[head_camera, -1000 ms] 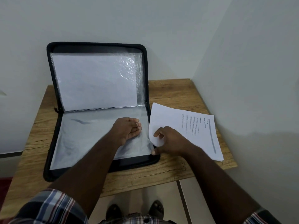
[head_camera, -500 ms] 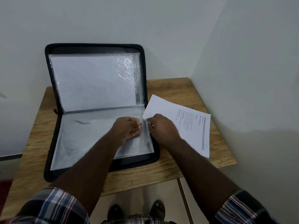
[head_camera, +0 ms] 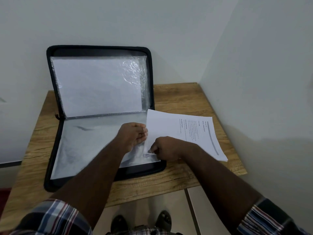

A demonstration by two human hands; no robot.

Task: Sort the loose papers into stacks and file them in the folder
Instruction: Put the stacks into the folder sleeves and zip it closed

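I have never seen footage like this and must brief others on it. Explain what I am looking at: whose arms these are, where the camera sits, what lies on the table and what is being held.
No machine here: a person wears a camera on the head, so it looks forward and down over their own two arms. On the wooden table stands an open black zip folder, its upper half leaning on the wall, with clear plastic sleeves inside. The left hand holds the edge of the lower sleeve, apparently opening it. The right hand has its grip on the near corner of a stack of printed papers, whose left edge overlaps the folder's right side. The text is too small to read.
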